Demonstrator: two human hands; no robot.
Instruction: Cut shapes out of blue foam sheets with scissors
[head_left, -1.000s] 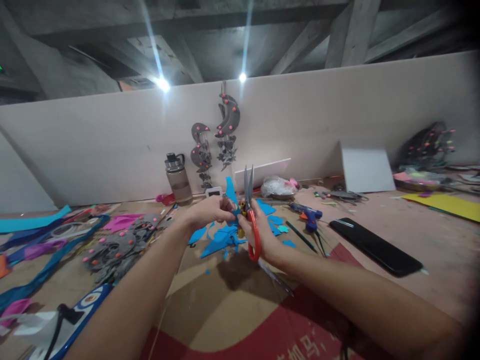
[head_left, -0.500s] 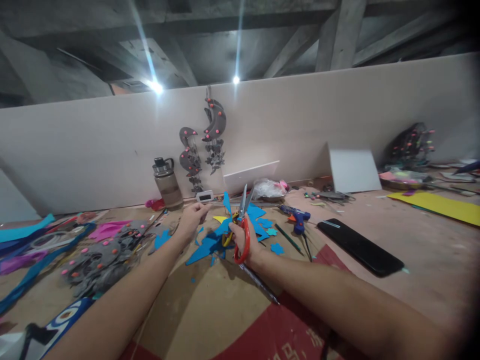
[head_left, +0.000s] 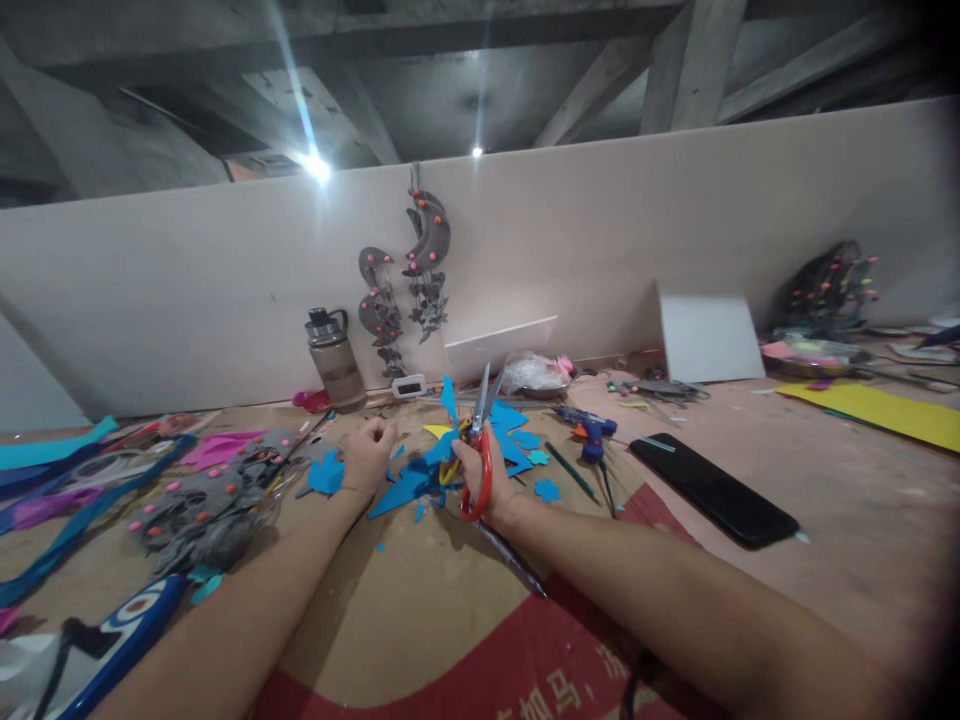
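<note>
My right hand holds red-handled scissors, their blades pointing up and slightly apart. Behind and beneath that hand lie blue felt scraps, with a yellow piece among them and a second, yellow handle partly hidden. My left hand is closed, fingers curled together, to the left of the scissors; what it pinches, if anything, is too small to see. A blue cut-out lies just left of it. Small blue felt flowers are to the right of the scissors.
A dark pencil, a blue glue gun and a black phone lie at right. A bottle stands at the back, left of a small white display. Grey felt pieces are heaped at left.
My left hand has drawn back toward me and left, away from the scissors, its fingers now more curled. My right hand keeps the scissors almost in place. The view has shifted slightly.
</note>
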